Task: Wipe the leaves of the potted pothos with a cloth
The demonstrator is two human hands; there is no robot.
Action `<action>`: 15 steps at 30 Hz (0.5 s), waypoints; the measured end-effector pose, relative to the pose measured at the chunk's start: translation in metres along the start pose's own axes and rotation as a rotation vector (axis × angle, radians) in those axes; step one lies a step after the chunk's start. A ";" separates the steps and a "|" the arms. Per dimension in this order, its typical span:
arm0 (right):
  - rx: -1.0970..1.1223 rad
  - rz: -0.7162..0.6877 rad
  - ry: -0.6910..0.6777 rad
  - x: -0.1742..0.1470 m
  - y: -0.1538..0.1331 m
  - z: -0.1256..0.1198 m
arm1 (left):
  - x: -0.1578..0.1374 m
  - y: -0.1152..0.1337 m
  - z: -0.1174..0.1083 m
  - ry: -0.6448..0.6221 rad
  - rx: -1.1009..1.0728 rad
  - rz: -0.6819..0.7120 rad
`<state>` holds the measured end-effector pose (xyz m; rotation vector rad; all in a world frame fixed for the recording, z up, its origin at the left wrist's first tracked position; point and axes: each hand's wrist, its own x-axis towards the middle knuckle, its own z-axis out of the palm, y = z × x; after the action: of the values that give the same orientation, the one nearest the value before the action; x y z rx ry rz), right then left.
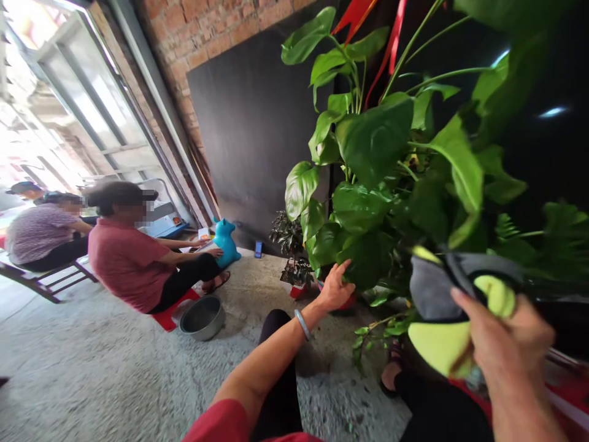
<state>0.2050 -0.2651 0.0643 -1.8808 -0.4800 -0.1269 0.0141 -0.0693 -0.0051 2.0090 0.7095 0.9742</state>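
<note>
A tall potted plant (377, 147) with big glossy green leaves fills the right half of the head view. My left hand (337, 288), with a pale bangle on the wrist, reaches to a low dark green leaf (365, 258) and has its fingers closed at the leaf's lower left edge. In my right hand (510, 331) is a bunched grey and yellow-green cloth (437, 288), gripped in front of the leaves on the right. The hand and cloth are slightly blurred.
A smaller dark-leaved plant (292, 239) stands in a red pot beside the big one. A metal basin (202, 318) sits on the concrete floor. A person in a red shirt (126, 261) sits at left by a blue animal toy (225, 242). A phone (258, 249) leans near the black panel (257, 135).
</note>
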 end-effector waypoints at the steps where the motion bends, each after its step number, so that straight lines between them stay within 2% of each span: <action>1: 0.001 0.009 0.049 0.009 -0.013 0.007 | -0.001 0.000 0.001 0.010 0.016 0.001; 3: -0.047 -0.023 -0.005 0.025 -0.035 0.030 | -0.003 0.003 0.002 0.025 0.058 0.002; 5: -0.095 -0.015 -0.185 0.027 -0.040 0.057 | -0.005 0.005 -0.001 0.041 0.118 -0.006; 8: -0.091 0.054 -0.386 -0.003 -0.013 0.078 | -0.005 0.005 -0.013 0.072 0.223 -0.018; 10: -0.057 0.092 -0.447 -0.032 0.016 0.073 | -0.005 0.003 -0.023 0.078 0.276 -0.025; 12: -0.005 0.154 -0.467 -0.056 0.042 0.056 | -0.005 0.000 -0.028 0.074 0.303 -0.027; 15: 0.086 0.304 -0.448 -0.073 0.066 0.027 | -0.007 -0.003 -0.020 0.057 0.302 -0.001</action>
<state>0.1602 -0.2784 -0.0261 -1.8732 -0.4837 0.5188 -0.0065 -0.0648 -0.0025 2.2460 0.9346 0.9735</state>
